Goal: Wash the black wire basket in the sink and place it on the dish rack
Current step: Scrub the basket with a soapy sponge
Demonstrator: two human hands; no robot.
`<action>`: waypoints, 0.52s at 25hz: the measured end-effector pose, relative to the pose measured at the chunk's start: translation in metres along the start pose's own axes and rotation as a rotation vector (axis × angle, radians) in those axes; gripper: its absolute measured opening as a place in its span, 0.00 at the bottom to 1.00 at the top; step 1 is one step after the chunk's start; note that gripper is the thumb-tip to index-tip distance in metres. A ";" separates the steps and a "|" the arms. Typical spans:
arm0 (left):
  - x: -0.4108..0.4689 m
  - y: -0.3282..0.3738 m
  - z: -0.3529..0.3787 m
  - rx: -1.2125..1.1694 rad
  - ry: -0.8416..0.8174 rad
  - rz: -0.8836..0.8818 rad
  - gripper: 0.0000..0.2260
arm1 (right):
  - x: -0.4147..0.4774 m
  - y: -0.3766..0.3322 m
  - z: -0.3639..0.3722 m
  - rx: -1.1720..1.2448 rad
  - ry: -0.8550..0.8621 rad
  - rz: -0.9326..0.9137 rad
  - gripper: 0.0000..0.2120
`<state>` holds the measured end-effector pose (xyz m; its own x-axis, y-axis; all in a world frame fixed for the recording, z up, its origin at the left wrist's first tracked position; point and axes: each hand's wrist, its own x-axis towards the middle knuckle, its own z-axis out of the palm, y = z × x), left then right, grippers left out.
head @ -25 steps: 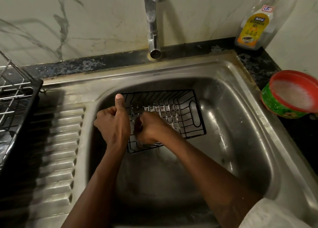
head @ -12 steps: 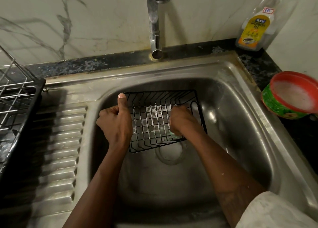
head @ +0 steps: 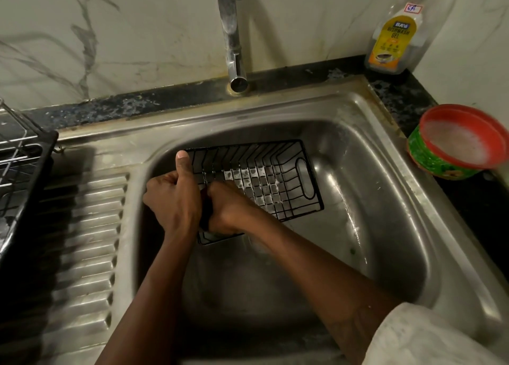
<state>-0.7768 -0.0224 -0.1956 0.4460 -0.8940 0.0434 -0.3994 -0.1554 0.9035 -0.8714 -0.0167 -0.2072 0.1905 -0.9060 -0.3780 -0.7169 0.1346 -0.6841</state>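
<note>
- Our left hand (head: 173,199) is still gripping the left end of the black wire basket (head: 275,177), fingers curled round the wire, thumb standing up along its far rim. We're holding it tilted down inside the sink (head: 358,111), suds clinging to the grid.
- Our right hand (head: 228,210) is sweeping back from the basket's right half to its near left corner, fingers curled over what looks like a scrub pad (head: 212,234), mostly hidden.
- So we're judging the scrubbing is still going on, with rinsing and racking yet to come.
- Far left, the dish rack (head: 16,166) is waiting, with the ribbed drainboard (head: 88,240) lying between it and the basin.
- The tap (head: 234,48) is hanging over the far rim with no stream showing, so rinsing is going to need it opened.
- On the right, the dishwash gel bottle (head: 391,37) and a sudsy red-rimmed bowl (head: 462,144) are sitting well apart from our route.
</note>
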 end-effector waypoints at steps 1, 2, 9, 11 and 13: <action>0.000 0.000 0.001 0.004 0.000 -0.003 0.32 | 0.001 0.004 -0.001 -0.003 -0.015 0.022 0.07; 0.000 0.001 0.001 0.002 -0.004 -0.002 0.31 | 0.002 0.008 -0.005 -0.022 -0.024 0.054 0.07; -0.001 0.005 -0.001 0.003 -0.007 0.011 0.30 | 0.000 0.075 -0.046 -0.372 0.152 0.408 0.19; -0.001 0.005 -0.001 0.012 -0.004 0.003 0.30 | -0.005 0.085 -0.054 -0.432 0.205 0.453 0.19; 0.000 0.006 -0.001 0.015 -0.004 0.000 0.30 | -0.005 0.086 -0.055 -0.447 0.214 0.471 0.19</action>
<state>-0.7785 -0.0225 -0.1896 0.4428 -0.8957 0.0417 -0.4117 -0.1617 0.8969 -0.9709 -0.0223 -0.2301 -0.3137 -0.8569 -0.4089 -0.9077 0.3971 -0.1358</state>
